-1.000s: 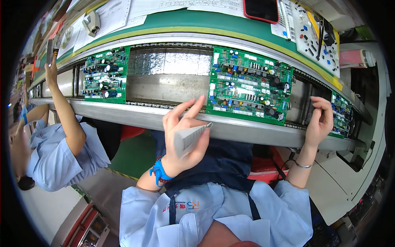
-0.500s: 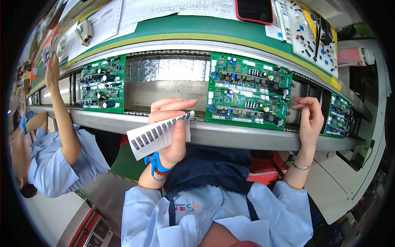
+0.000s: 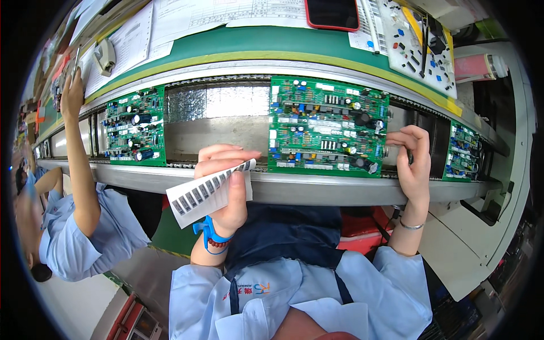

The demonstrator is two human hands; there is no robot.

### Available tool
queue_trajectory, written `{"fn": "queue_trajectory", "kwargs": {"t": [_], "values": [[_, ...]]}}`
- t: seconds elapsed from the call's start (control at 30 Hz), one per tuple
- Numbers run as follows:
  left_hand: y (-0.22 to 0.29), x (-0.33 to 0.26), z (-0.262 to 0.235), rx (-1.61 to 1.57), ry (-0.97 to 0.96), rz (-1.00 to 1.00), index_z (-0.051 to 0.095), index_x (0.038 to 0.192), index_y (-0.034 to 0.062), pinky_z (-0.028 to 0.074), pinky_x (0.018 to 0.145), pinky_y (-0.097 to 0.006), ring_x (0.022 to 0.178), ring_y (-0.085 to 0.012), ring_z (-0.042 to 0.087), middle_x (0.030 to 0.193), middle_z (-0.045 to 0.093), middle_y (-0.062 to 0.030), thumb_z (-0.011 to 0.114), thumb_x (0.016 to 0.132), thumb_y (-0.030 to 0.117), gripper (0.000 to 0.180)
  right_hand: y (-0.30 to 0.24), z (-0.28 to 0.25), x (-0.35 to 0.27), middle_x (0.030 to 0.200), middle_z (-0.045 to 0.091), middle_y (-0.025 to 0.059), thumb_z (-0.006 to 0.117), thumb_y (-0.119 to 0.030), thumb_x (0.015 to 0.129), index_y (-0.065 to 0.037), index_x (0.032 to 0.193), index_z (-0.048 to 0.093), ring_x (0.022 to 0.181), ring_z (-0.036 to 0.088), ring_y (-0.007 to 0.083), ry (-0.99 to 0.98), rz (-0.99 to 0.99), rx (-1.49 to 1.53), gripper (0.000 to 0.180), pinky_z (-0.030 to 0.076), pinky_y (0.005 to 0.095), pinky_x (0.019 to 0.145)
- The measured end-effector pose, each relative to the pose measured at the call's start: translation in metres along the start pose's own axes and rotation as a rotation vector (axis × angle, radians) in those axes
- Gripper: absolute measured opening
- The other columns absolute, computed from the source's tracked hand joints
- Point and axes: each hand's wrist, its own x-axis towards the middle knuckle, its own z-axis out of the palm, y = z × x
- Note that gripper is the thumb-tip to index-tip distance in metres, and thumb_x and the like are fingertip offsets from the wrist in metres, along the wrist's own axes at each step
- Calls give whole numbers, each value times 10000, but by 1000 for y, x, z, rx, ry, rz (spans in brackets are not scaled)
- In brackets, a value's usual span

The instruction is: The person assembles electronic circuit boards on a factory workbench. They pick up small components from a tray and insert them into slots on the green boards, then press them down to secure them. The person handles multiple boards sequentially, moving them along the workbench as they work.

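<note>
My left hand (image 3: 225, 192), with a blue band at the wrist, pinches a white sheet of small dark-printed stickers (image 3: 205, 194) between thumb and fingers. The sheet is curled and hangs over the rail's near edge. Right of it, a green circuit board (image 3: 326, 126), packed with components, lies across the conveyor rails. My right hand (image 3: 415, 161) is at that board's right edge, fingers bent and the thumb apart from them. The fingertips are at or just beside the edge; whether they touch it I cannot tell. Nothing shows in this hand.
More circuit boards lie on the line, one at left (image 3: 135, 126) and one at right (image 3: 463, 152). Beyond the rail are a phone (image 3: 333, 13), papers, a stapler (image 3: 105, 56) and a white board of loose components (image 3: 403, 42). A co-worker's arm (image 3: 79, 158) reaches in from the left.
The view has shifted a little, so the bench and boards sit further left. My right hand's fingers have come closer to the board's right edge. My left hand keeps the sticker sheet.
</note>
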Motion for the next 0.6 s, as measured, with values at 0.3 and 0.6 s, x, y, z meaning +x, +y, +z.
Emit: {"fn": "queue_trajectory", "kwargs": {"t": [0.3,0.6], "values": [[2,0,7,17,25,21,480,936,32,399,883,-400,925,-264,521,862,664,-179,501,896,183,157,2,-5,2,1051,652,143,453,38,813,2,1160,462,980,619,303,-58,-121,-201,349,461,365,873],[2,1,5,-5,45,10,495,933,27,392,875,-388,920,-253,517,863,649,-166,500,889,177,156,17,-41,-7,1205,553,208,482,-64,888,22,1148,509,1136,530,346,333,160,-620,275,419,407,950]]}}
